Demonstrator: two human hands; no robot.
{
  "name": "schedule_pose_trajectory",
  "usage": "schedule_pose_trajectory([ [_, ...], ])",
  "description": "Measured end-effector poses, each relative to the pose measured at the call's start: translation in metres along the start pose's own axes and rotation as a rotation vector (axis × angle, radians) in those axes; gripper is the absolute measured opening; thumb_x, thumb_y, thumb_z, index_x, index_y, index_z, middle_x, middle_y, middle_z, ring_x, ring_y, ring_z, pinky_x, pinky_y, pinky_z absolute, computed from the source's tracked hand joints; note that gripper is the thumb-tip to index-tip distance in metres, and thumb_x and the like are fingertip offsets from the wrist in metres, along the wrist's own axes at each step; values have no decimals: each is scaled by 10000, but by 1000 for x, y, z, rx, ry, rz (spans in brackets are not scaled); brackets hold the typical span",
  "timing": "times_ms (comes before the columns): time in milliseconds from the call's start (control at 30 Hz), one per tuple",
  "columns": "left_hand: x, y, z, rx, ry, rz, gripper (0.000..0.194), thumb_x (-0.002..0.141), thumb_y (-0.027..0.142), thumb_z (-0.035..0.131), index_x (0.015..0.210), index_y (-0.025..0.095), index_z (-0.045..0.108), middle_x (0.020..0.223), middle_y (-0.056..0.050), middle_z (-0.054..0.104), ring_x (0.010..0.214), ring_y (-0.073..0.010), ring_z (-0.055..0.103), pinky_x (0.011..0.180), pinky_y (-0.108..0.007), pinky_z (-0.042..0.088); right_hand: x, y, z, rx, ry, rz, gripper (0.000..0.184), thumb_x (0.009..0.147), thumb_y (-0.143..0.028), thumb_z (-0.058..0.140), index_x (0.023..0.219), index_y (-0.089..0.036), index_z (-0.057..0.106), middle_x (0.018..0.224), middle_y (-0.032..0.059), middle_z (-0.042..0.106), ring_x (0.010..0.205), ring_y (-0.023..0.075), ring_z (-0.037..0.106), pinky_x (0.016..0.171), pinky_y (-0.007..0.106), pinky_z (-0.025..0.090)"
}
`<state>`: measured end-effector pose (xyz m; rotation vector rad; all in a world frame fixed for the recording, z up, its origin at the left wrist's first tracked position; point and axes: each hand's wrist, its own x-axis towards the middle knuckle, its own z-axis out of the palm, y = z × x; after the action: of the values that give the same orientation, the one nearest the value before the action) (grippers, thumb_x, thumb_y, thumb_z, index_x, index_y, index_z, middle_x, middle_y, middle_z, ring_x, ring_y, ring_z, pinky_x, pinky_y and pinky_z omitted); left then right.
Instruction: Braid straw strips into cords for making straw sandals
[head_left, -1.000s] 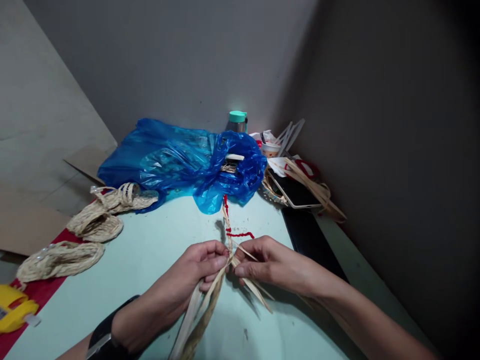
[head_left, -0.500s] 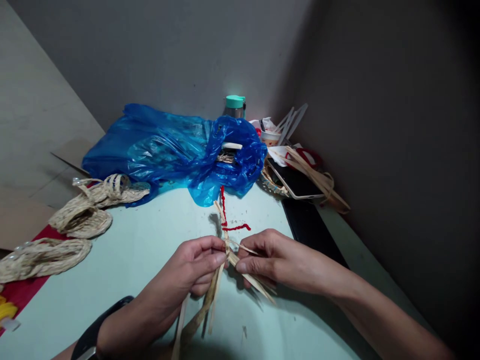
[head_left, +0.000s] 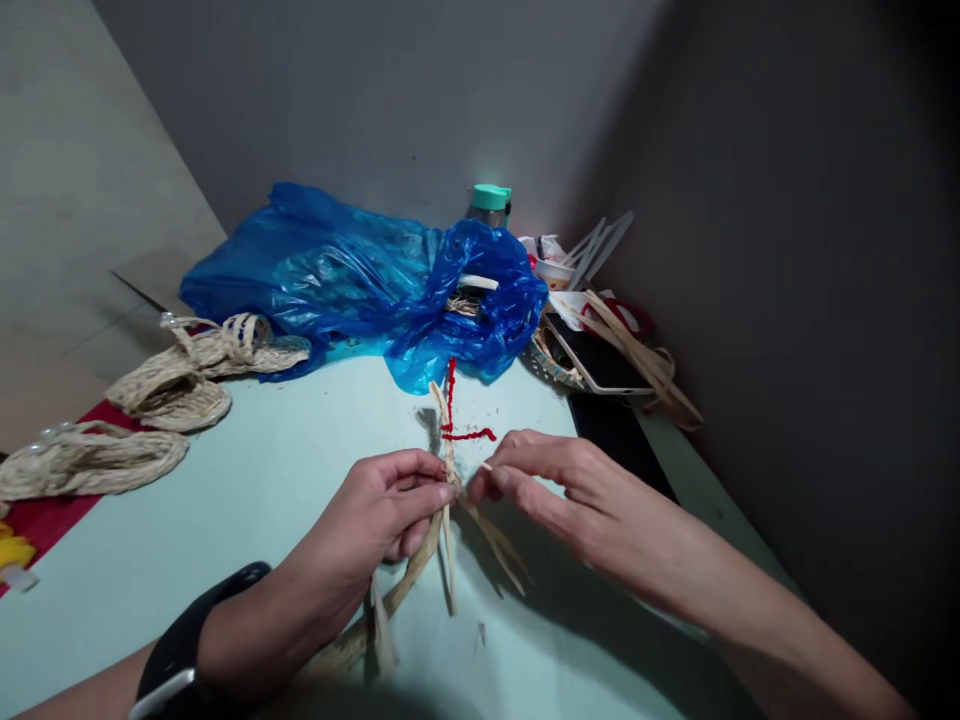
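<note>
Between thumb and fingers, my left hand [head_left: 394,505] pinches a braid of pale dried plant strips [head_left: 448,460] at its working end. A red cord [head_left: 469,435] is tied round the braid higher up, one tail pointing right and one away from me. Below the pinch, loose strips [head_left: 420,570] fan down and to the right. To the right of the braid, my right hand [head_left: 536,485] is closed, thumb on forefinger, with the pale tip of one strip [head_left: 486,466] showing at the fingertips. The rest of that strip is hard to make out.
A blue plastic bag [head_left: 337,270] lies at the back, before a bottle with a green lid [head_left: 490,197]. Woven straw slippers [head_left: 172,395] stand at the left. On the right are a tablet [head_left: 600,355], a bundle of strips [head_left: 637,360] and a black flat object [head_left: 619,440].
My right hand has let go of the wider strips, which now hang free, and has risen a little with a thin strip. My left hand keeps its pinch on the braid.
</note>
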<state>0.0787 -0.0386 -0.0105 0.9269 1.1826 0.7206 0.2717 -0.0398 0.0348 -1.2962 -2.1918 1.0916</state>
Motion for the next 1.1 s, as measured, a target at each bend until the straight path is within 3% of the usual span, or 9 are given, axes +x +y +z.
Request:
schedule_pose_trajectory([
  [100,-1,-1,1,-1,3,26,143,751,259,654,810,132,623,400,92,402,373,-23,260,404,-192,117,-1,-3,9,-17,-13,-37,197,948,-264,476,870,-220,651,850,-11,613,834,147,520,748,258,355],
  [233,-3,-2,1,-28,-15,48,128,763,222,622,851,130,621,419,71,454,382,-34,280,407,-209,110,-1,-2,19,-7,28,75,71,897,-267,547,927,-219,591,832,-11,619,824,163,524,664,248,363],
  [433,-3,-1,1,-44,-57,82,151,807,250,603,883,120,605,554,-7,624,384,-14,205,428,-239,69,5,3,23,-36,29,165,134,882,-305,549,985,-220,536,710,-32,577,662,138,450,578,236,312],
  [567,-4,1,1,-24,-60,91,125,807,219,593,869,111,602,585,-27,648,379,-10,207,422,-239,69,6,6,23,-96,18,156,169,896,-342,527,823,-195,567,685,-31,534,606,114,395,548,238,268],
  [733,-6,-2,0,-77,-87,81,145,818,227,605,901,108,603,565,-8,619,390,-11,228,408,-206,80,7,5,22,-145,-35,117,266,923,-330,475,715,-181,543,623,-34,490,582,108,398,531,245,255],
  [933,-4,-4,1,-99,-88,77,117,801,236,623,844,129,599,483,55,488,397,-21,272,384,-174,109,4,3,22,-184,37,29,145,897,-268,532,777,-186,535,780,-2,560,781,148,491,668,247,333],
  [1100,-3,-1,7,-29,-1,83,95,790,237,611,790,143,596,441,91,395,379,-22,267,380,-167,140,3,2,19,-232,-22,26,208,913,-241,479,712,-189,478,655,-35,512,602,106,414,549,241,251],
])
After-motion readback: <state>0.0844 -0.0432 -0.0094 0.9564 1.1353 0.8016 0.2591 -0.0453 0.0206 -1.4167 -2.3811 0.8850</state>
